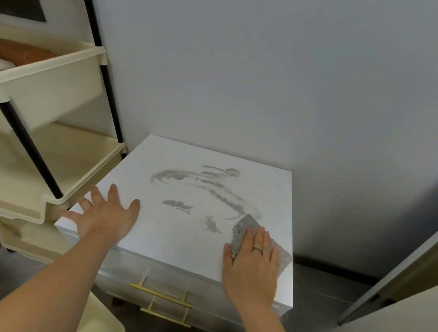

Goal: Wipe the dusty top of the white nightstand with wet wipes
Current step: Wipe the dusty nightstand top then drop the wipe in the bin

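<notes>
Wiping mid-pass: right hand (252, 265) presses a greyed wet wipe (247, 226) flat on the nightstand top (178, 242) near the front right corner, fingers (260, 239) extended on it, not pinching. Left hand (106, 215) braces at the left edge, fingers spread wide, holding nothing. Grey dust smears (210, 186) cross the middle and back. Next move probably needs overlapping strokes through those smears; the wipe looks loaded. No readable writing or brands.
</notes>
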